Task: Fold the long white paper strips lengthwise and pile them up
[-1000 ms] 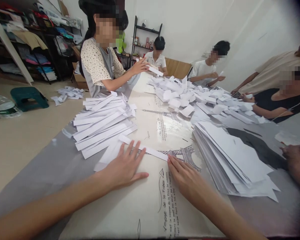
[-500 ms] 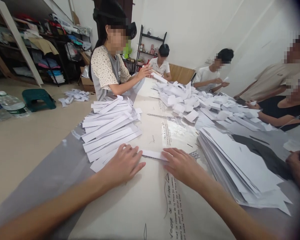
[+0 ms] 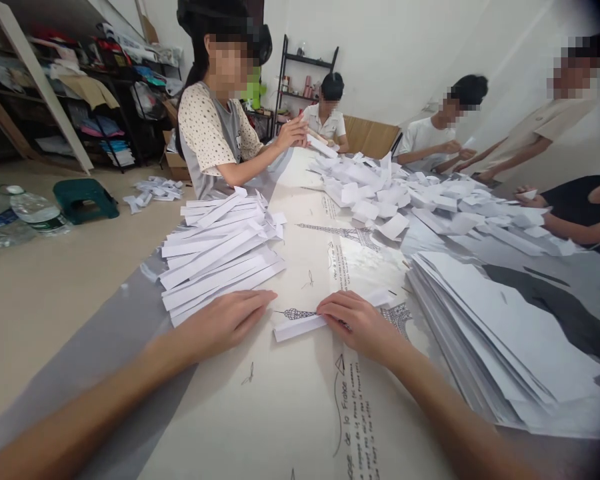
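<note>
A narrow folded paper strip (image 3: 300, 327) lies across the printed tablecloth in front of me. My right hand (image 3: 357, 323) has its curled fingers and thumb on this strip, whose far end sticks out behind the knuckles. My left hand (image 3: 230, 320) is off the strip, to its left, with fingers stretched out and nothing seen in them. Just beyond the left hand is a pile of similar folded strips (image 3: 220, 260). To the right of my right hand rests a thick stack of flat white sheets (image 3: 495, 327).
A large heap of folded white papers (image 3: 380, 180) covers the table's far side. A person in a spotted-sleeve shirt (image 3: 220, 133) works at the far left; several others sit or stand around. On the floor are a green stool (image 3: 85, 200) and plastic bottles (image 3: 35, 210).
My left hand has left the folded strip and shifted left, its fingers straightening. The strip's near end is now uncovered and turned slightly toward me, with my right hand still on it.
</note>
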Demonstrator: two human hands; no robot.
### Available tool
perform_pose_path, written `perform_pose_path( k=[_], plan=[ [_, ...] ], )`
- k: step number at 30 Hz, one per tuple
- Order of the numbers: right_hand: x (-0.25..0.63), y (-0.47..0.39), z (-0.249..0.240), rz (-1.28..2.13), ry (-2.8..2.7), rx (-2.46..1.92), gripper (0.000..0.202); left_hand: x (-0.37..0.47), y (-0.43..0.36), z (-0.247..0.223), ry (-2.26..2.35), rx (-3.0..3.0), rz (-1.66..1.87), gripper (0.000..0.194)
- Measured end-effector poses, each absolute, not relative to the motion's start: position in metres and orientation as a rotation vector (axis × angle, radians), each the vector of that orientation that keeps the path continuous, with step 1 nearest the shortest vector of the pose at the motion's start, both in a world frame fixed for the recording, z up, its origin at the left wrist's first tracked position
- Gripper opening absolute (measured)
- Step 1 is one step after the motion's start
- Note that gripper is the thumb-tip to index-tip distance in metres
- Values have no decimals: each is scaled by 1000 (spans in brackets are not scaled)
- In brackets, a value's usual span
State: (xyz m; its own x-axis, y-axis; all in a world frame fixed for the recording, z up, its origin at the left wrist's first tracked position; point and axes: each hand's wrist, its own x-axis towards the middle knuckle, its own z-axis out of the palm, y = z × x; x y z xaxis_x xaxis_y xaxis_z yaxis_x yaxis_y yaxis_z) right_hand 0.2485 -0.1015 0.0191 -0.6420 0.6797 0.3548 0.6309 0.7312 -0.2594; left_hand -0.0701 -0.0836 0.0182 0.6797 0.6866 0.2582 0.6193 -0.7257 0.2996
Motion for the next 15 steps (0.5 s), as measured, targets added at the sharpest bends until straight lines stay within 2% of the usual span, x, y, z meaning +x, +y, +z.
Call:
perform_pose_path(
  k=[4, 8, 12, 15],
  plan=[
    [244, -103, 18, 89, -2523, -1046, 22, -84, -70, 11, 927, 2739, 532, 46],
    [243, -105, 16, -69, -2553, -915, 38, -98, -51, 5, 861, 2873, 527, 45],
    [238, -108, 17, -254, -2473, -771, 32, -90, -54, 3, 935, 2984, 377, 47],
    [234, -111, 18, -410, -2412, -706, 29, -74, -65, 2, 1068, 2992, 345, 57]
  ],
)
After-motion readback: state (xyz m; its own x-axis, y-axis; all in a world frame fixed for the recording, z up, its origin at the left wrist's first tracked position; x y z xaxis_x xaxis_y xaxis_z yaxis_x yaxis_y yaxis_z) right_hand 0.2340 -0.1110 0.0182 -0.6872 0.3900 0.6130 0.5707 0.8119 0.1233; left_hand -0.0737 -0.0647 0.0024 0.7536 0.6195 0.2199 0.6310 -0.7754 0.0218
